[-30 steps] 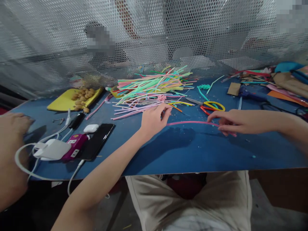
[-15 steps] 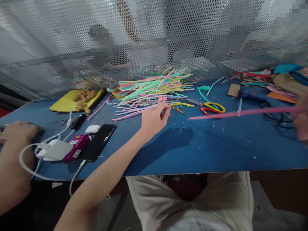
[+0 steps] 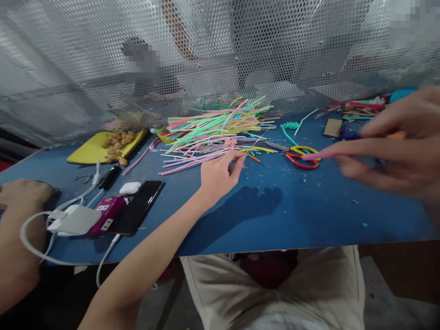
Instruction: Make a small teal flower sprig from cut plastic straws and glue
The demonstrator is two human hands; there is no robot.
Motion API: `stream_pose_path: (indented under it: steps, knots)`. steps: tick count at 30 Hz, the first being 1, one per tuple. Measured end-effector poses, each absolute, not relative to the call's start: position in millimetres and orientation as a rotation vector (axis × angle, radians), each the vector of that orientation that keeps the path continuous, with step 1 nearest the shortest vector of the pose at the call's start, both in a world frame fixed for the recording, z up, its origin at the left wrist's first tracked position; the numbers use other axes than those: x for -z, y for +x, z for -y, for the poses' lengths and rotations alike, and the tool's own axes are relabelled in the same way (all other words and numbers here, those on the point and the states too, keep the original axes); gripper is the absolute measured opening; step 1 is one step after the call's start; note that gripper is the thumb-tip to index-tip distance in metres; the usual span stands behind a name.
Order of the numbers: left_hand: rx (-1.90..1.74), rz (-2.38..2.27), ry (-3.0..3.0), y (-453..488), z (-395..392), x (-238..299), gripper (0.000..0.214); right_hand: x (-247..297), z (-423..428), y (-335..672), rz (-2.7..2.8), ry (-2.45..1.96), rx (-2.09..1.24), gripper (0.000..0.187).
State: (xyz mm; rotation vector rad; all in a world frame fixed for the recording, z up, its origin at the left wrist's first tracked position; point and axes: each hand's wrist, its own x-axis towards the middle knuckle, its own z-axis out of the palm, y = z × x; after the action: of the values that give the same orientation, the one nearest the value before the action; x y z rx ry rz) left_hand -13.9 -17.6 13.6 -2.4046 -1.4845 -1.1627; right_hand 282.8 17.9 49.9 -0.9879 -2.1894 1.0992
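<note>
My right hand [image 3: 395, 142], smeared by motion, is held above the right side of the table. Its fingers are closed on a pink pipe cleaner [image 3: 321, 156], whose tip points left over the scissors [image 3: 302, 156] with red and yellow handles. My left hand [image 3: 222, 176] rests on the blue table, thumb and fingers pinched together. What they hold, if anything, is hidden. Just beyond it lie a small pink knotted pipe-cleaner piece [image 3: 230, 142] and a loose pile of many-coloured pipe cleaners [image 3: 216, 123].
A teal coiled piece [image 3: 290, 125] lies behind the scissors. On the left are a black phone [image 3: 142, 206], a white charger [image 3: 77, 219] with cables, a purple power block [image 3: 109, 211] and a yellow pad [image 3: 87, 149]. Another person's arm [image 3: 24, 220] rests at far left. A perforated metal screen [image 3: 206, 68] stands behind.
My right hand has come in from the right edge towards the middle, with the pink pipe cleaner now pointing at the camera side of the scissors. My left hand has hardly moved.
</note>
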Motion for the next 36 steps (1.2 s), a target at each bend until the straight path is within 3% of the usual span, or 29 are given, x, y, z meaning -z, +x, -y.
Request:
stream_pose_path:
  steps: [6,9,12,23,36]
  knots:
    - [1.214,1.412,-2.368,-14.9,22.6,-15.2,0.018,-68.6,52.9,286.1,2.068,-0.977,-1.261,0.028]
    - [1.267,1.410,-2.341,-15.1,22.6,-15.8,0.019,-67.6,64.3,252.2,1.838,-0.981,-1.703,0.025]
    - [1.256,1.392,-2.357,-14.3,22.0,-15.5,0.020,-43.8,50.3,221.6,1.493,-0.951,-1.883,0.022]
    - [0.815,1.279,-2.350,-15.1,20.1,-11.5,0.025,19.8,14.4,208.3,1.132,-0.883,-1.673,0.025]
    - [0.817,1.414,-2.397,-6.9,15.6,4.1,0.024,24.8,24.1,204.0,1.092,-0.869,-1.837,0.020]
